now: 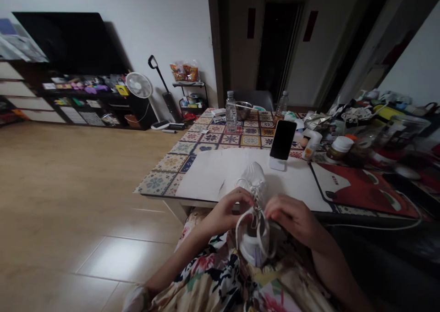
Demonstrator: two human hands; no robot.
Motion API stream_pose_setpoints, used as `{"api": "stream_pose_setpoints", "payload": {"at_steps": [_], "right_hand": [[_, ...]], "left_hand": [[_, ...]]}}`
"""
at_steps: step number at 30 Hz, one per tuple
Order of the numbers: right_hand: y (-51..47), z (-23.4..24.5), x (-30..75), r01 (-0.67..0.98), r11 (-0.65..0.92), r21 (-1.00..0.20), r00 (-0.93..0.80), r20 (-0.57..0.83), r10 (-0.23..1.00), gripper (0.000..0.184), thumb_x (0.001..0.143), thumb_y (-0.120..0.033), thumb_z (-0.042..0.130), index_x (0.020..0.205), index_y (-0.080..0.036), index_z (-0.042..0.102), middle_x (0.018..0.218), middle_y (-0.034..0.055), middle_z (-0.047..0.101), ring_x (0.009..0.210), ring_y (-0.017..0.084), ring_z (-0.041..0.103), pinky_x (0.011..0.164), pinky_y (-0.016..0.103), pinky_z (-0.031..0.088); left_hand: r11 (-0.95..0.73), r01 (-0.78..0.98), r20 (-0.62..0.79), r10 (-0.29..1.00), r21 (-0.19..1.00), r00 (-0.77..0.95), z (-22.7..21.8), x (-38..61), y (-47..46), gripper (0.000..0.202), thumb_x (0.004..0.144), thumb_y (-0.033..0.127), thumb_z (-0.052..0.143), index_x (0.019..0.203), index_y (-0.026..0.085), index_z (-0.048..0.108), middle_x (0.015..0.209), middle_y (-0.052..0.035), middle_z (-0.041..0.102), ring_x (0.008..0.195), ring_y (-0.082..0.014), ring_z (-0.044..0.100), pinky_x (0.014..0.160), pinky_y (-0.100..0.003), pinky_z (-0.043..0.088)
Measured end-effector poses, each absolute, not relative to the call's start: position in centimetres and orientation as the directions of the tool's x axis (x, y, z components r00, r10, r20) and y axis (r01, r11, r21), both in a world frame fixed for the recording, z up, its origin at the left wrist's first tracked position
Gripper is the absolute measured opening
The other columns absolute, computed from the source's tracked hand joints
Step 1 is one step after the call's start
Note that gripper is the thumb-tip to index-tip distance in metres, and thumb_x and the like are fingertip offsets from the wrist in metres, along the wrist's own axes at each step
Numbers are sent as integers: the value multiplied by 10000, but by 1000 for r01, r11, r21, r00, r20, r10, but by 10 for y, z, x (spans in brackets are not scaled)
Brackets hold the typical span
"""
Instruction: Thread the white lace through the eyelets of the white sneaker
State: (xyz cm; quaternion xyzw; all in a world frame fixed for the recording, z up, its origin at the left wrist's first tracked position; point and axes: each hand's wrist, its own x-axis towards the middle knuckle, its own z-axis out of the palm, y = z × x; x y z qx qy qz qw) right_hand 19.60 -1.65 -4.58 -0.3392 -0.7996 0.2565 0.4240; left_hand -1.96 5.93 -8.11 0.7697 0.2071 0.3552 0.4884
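Here both hands, left hand [229, 207] and right hand [291, 216], grip a white sneaker [255, 197].

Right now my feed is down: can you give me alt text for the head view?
Both hands, left hand and right hand, hold a white sneaker by its laces at the edge of a patterned table. A dark phone stands propped on white paper beyond it.

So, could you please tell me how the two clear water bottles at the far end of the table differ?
The left bottle stands nearer and looks taller; the right bottle stands farther back, beside the chair. The left bottle sits by the metal bowl. Both are clear, upright and capped.
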Motion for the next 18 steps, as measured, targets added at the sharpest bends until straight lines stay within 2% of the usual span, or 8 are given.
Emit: {"api": "stream_pose_setpoints", "payload": {"at_steps": [2, 4, 8, 13, 18], "right_hand": [[-7, -55, 196, 469, 608, -640, -368, 484, 794, 152, 971, -302, 529, 967, -223, 658, 919, 69, 691, 883, 207, 646, 788, 331, 513], [-1, -61, 192, 513, 615, -599, -399, 467, 789, 145, 922, -205, 581, 1051, -222, 646, 1011, 75, 686, 952, 213, 640, 841, 338, 513], [0, -64, 185, 515, 640, -571, -434, 470, 769, 160, 893, -104, 552, 971, -221, 627, 962, 53, 643, 923, 200, 623, 822, 322, 509], [2, -63, 187, 456, 648, -610, -465, 457, 758, 65, 945, -190, 550, 903, -224, 586, 935, 41, 591, 901, 189, 605, 806, 303, 514], [5, -66, 192, 436, 636, -636, -488, 427, 761, 84, 954, -275, 562, 904, -225, 607, 989, 48, 559, 939, 192, 586, 842, 308, 508]], "left_hand": [[-438, -46, 355, 658, 898, 664, -82, -18, 58, 258, 810, 412, 712, 847, 159, 677, 952, -83, 600, 936, -209, 576, 871, -314, 444], [-442, -44, 358, 661, 896, 659, -82, -17, 57, 219, 820, 375, 705, 822, 161, 659, 950, -79, 594, 928, -202, 574, 850, -305, 449], [-480, -33, 376, 640, 876, 671, -79, -17, 55, 211, 838, 346, 678, 766, 159, 612, 943, -75, 584, 943, -205, 565, 855, -307, 450], [-458, -37, 346, 612, 888, 711, -74, -19, 54, 293, 850, 447, 662, 775, 164, 646, 1017, -99, 582, 1003, -225, 556, 911, -332, 448], [-425, -61, 323, 579, 903, 748, -73, -20, 53, 349, 835, 520, 657, 768, 186, 735, 1084, -106, 573, 1088, -249, 521, 1005, -382, 396]]}}
